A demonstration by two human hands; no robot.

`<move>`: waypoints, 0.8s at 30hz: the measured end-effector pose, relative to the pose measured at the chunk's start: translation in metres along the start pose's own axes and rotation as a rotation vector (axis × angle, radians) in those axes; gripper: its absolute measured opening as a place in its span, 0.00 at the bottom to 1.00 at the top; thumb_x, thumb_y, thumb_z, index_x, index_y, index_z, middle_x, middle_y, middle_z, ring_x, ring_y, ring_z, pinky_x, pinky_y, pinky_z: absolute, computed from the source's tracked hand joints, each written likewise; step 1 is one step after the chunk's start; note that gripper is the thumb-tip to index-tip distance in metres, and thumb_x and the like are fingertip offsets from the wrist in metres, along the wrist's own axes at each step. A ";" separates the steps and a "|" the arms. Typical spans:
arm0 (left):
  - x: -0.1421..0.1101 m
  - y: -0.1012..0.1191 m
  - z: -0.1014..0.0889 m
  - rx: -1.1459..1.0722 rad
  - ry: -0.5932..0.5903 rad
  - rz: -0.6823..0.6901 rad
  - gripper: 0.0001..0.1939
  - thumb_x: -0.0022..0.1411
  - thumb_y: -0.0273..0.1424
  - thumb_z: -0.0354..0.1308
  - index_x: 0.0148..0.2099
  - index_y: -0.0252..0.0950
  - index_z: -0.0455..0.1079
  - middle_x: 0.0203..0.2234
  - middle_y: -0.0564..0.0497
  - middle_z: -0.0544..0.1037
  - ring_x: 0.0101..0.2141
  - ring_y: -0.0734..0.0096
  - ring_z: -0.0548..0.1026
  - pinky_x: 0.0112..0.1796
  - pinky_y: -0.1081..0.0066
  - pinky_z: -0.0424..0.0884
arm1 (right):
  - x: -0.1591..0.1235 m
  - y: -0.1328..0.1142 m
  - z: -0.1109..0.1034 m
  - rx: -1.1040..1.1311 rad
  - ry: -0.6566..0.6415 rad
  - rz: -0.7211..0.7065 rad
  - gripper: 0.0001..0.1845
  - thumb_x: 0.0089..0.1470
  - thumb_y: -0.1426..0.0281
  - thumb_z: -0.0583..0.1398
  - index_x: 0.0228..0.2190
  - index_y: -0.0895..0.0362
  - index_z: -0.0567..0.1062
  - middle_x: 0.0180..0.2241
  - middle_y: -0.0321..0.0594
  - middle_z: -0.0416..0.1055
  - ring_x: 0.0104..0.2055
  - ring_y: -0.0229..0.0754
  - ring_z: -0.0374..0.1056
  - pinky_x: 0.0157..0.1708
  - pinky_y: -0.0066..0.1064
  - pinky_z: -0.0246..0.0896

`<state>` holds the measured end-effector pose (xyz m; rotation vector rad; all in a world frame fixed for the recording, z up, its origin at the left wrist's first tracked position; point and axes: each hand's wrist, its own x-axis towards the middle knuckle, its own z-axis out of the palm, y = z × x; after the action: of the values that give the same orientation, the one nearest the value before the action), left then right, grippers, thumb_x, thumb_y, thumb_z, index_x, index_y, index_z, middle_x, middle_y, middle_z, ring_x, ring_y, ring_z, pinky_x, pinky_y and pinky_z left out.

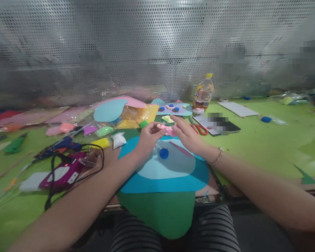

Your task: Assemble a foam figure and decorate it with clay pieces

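Note:
Above the paper layers, my left hand (148,138) is closed, with thumb and fingertips around a small pink lump that looks like modelling clay (169,131). My right hand (188,135) has its fingers stretched out, its palm side against or very near the lump's right end. Beneath both hands lies a light blue paper shape (153,168) on a darker blue one (162,185), over a green sheet (160,213) that hangs past the table edge. A blue bottle cap (164,153) and a thin pink stick (181,148) rest on the light blue paper.
To the left are a glue gun (57,145), a purple power strip (65,171) with a black cable, and several bags of coloured clay (104,131). Orange-handled scissors (199,129), a phone (216,123) and a bottle (204,92) stand or lie at the right back.

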<state>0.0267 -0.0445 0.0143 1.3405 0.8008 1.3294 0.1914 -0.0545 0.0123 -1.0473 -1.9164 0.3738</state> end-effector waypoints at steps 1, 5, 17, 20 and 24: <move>-0.002 0.001 0.003 0.038 -0.010 0.048 0.12 0.46 0.32 0.65 0.33 0.35 0.69 0.27 0.53 0.74 0.30 0.73 0.74 0.37 0.69 0.71 | -0.001 -0.003 0.001 0.009 0.005 0.000 0.28 0.59 0.56 0.47 0.58 0.51 0.58 0.60 0.43 0.55 0.62 0.46 0.48 0.60 0.47 0.44; -0.011 0.007 0.014 0.090 -0.048 0.176 0.10 0.49 0.35 0.63 0.34 0.36 0.71 0.32 0.51 0.75 0.35 0.70 0.74 0.41 0.66 0.71 | -0.005 -0.018 0.004 0.141 0.026 0.025 0.31 0.59 0.52 0.42 0.61 0.46 0.49 0.64 0.33 0.43 0.66 0.42 0.35 0.63 0.46 0.30; -0.029 0.021 0.064 -0.335 0.042 0.169 0.24 0.64 0.48 0.37 0.51 0.42 0.66 0.54 0.50 0.67 0.58 0.67 0.59 0.55 0.68 0.60 | 0.036 -0.050 0.033 0.732 0.230 0.292 0.33 0.57 0.49 0.43 0.60 0.50 0.55 0.59 0.33 0.56 0.65 0.43 0.43 0.64 0.42 0.36; -0.025 0.022 0.062 -0.445 0.084 0.102 0.26 0.66 0.45 0.31 0.55 0.43 0.62 0.57 0.53 0.64 0.60 0.71 0.55 0.56 0.72 0.58 | 0.040 -0.049 0.040 0.714 0.218 0.303 0.33 0.58 0.50 0.42 0.61 0.49 0.53 0.60 0.32 0.55 0.65 0.44 0.41 0.64 0.42 0.33; -0.010 0.021 0.046 -0.515 0.189 -0.020 0.27 0.67 0.43 0.27 0.56 0.39 0.60 0.54 0.49 0.67 0.59 0.70 0.58 0.53 0.71 0.61 | 0.024 -0.055 0.053 0.649 0.144 0.198 0.36 0.56 0.47 0.42 0.61 0.50 0.53 0.61 0.32 0.52 0.66 0.43 0.39 0.64 0.40 0.32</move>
<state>0.0649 -0.0684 0.0386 0.8082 0.5401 1.5329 0.1139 -0.0607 0.0302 -0.7934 -1.4109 0.9336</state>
